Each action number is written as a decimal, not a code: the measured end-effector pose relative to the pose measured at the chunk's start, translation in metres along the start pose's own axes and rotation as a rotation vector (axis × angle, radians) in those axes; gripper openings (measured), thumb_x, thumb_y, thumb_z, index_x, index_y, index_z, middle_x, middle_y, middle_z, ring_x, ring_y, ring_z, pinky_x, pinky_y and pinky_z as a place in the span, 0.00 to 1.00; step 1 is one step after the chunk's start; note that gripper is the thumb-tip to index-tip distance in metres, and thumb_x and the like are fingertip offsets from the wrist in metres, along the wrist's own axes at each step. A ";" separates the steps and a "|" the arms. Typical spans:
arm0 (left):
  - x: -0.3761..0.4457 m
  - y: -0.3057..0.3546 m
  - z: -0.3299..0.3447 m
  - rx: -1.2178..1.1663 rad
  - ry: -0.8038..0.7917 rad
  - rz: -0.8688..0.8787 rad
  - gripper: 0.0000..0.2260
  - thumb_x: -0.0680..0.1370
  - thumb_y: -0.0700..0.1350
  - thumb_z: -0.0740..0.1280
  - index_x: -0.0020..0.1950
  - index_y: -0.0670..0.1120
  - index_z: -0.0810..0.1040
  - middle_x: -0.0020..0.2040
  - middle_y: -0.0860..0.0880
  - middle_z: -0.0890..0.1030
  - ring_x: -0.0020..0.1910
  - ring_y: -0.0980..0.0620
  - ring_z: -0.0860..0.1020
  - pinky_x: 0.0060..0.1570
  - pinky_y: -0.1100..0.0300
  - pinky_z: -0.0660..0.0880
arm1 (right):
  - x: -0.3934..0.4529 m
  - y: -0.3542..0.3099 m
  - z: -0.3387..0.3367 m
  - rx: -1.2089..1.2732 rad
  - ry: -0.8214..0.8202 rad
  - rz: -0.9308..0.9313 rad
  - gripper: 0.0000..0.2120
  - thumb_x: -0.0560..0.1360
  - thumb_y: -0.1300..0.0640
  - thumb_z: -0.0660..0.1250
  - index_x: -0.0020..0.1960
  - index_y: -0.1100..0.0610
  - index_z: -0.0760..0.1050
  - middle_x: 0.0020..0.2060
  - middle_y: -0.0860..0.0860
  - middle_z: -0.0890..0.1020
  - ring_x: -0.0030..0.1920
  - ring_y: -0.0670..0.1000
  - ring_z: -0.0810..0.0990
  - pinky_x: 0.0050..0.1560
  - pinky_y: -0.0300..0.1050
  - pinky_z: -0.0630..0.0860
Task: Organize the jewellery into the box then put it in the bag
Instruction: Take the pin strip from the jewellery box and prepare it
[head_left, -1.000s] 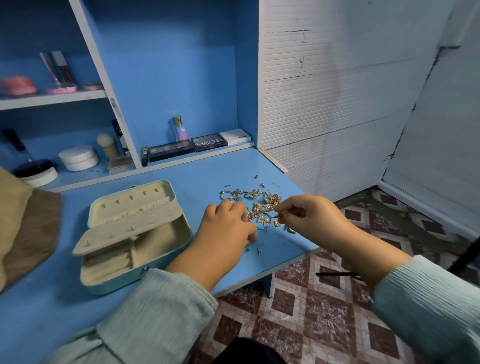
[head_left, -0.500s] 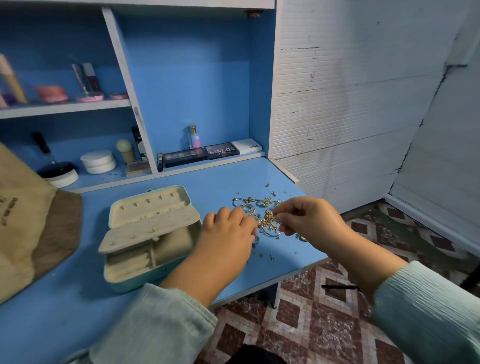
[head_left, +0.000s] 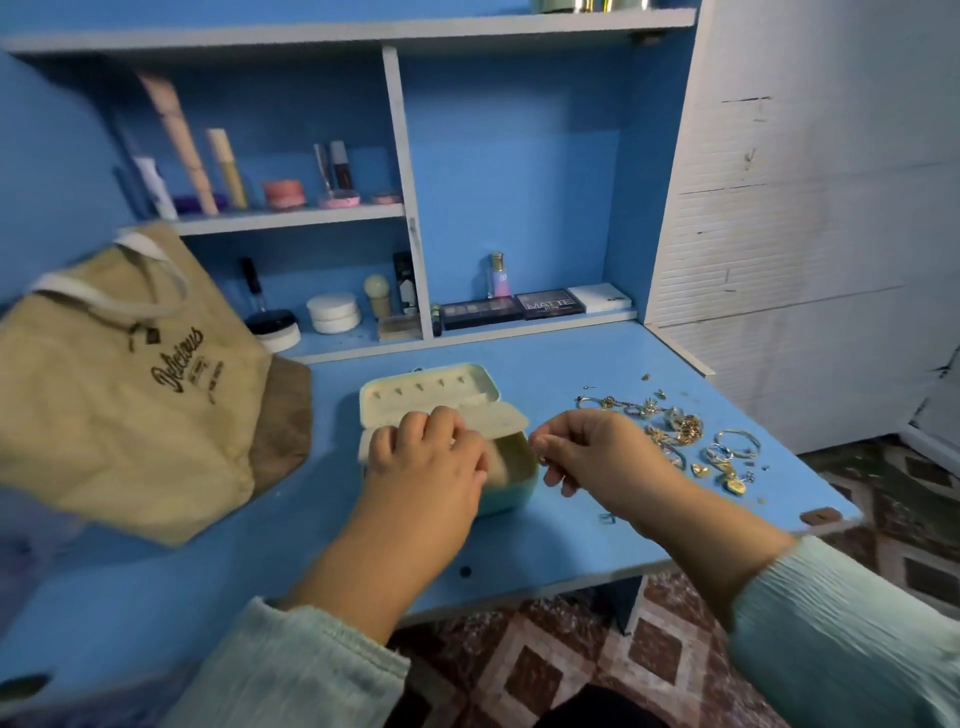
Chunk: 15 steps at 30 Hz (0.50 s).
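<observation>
A pale green jewellery box stands open in the middle of the blue desk. My left hand lies over the box's front half with its fingers curled; what they hold is hidden. My right hand hovers by the box's right edge and pinches a small gold piece of jewellery between thumb and fingertips. Several gold and silver rings and earrings lie loose on the desk to the right of that hand. A beige cloth bag with dark lettering stands at the left.
Shelves at the back hold cosmetics: eyeshadow palettes, a small bottle, white jars and tubes. The desk's front edge runs close under my forearms, with tiled floor below. A white wall closes the right side.
Both hands have moved left from the jewellery pile to the box, the right one carrying a small gold piece. The view has swung left and up, bringing the bag and upper shelf in.
</observation>
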<state>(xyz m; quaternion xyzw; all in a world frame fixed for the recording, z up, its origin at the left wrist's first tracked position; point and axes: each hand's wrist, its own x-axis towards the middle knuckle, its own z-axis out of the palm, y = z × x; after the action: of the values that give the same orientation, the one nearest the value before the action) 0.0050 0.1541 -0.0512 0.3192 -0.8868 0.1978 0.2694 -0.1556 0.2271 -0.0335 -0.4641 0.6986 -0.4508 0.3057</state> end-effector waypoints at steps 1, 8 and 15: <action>-0.004 -0.004 0.000 0.008 -0.007 -0.008 0.12 0.59 0.47 0.79 0.35 0.52 0.78 0.41 0.50 0.77 0.38 0.46 0.76 0.36 0.52 0.71 | 0.001 -0.002 0.005 -0.025 -0.001 -0.012 0.07 0.77 0.58 0.63 0.41 0.55 0.76 0.28 0.48 0.79 0.25 0.44 0.73 0.27 0.30 0.69; -0.012 -0.021 0.005 0.034 -0.006 -0.018 0.13 0.59 0.47 0.79 0.34 0.52 0.76 0.41 0.50 0.77 0.39 0.47 0.77 0.41 0.54 0.58 | 0.008 -0.007 0.031 -0.059 0.015 -0.062 0.08 0.78 0.58 0.62 0.40 0.56 0.74 0.30 0.51 0.79 0.21 0.38 0.71 0.26 0.30 0.69; -0.004 -0.029 0.013 0.044 0.087 -0.025 0.11 0.61 0.47 0.78 0.38 0.50 0.79 0.43 0.50 0.78 0.41 0.47 0.76 0.43 0.53 0.59 | 0.016 -0.007 0.039 -0.037 0.133 -0.118 0.09 0.78 0.56 0.62 0.39 0.51 0.74 0.30 0.46 0.80 0.27 0.42 0.71 0.28 0.32 0.67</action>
<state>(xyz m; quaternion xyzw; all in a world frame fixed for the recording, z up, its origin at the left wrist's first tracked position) 0.0223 0.1284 -0.0590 0.3270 -0.8656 0.2276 0.3033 -0.1257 0.1980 -0.0426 -0.4790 0.6968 -0.4850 0.2231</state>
